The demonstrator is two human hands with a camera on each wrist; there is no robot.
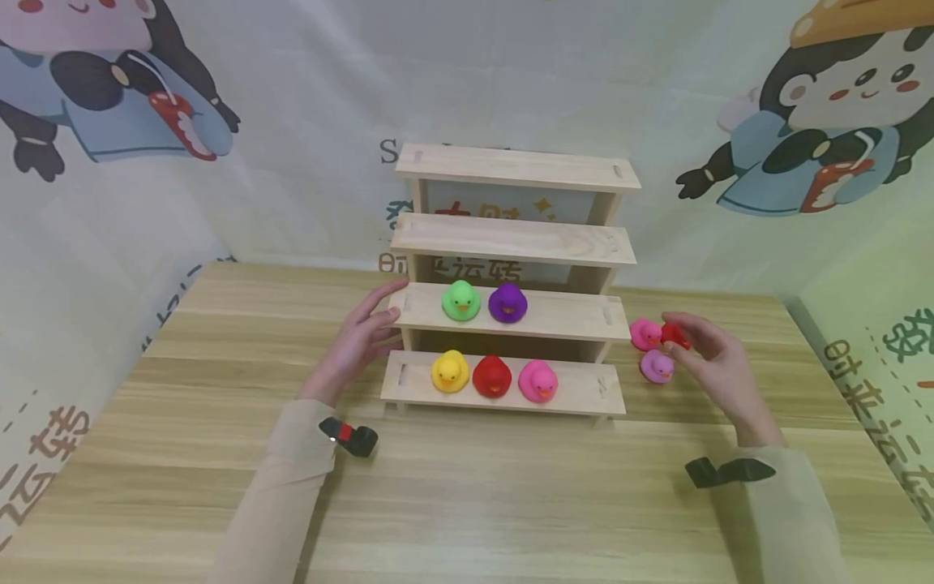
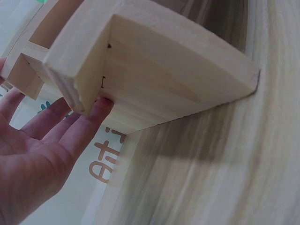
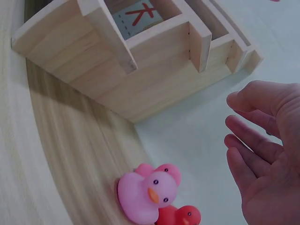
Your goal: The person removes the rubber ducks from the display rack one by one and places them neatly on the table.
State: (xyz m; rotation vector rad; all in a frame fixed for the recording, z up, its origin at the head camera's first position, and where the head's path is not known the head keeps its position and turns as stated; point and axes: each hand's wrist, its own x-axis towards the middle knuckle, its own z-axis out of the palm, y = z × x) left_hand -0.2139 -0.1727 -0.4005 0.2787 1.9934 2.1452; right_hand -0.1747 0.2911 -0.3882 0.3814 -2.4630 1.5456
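Note:
A stepped wooden shelf (image 1: 511, 316) stands at the middle of the table. My left hand (image 1: 362, 328) is at its left side, loosely extended fingertips (image 2: 105, 104) against the end of a board. Over at the right, my right hand (image 1: 711, 357) hovers by three rubber ducks with nothing in its loosely bent fingers. These are a pink duck (image 1: 645, 333), a red duck (image 1: 675, 336) partly hidden by the fingers, and a light purple duck (image 1: 657, 367). In the right wrist view this hand (image 3: 267, 145) is apart from the ducks.
The lowest step holds a yellow duck (image 1: 449, 372), a red duck (image 1: 492, 377) and a pink duck (image 1: 538, 381). One step up sit a green duck (image 1: 461, 301) and a purple duck (image 1: 507, 303). Behind the wooden table (image 1: 467, 495) hangs a printed cloth (image 1: 306, 105).

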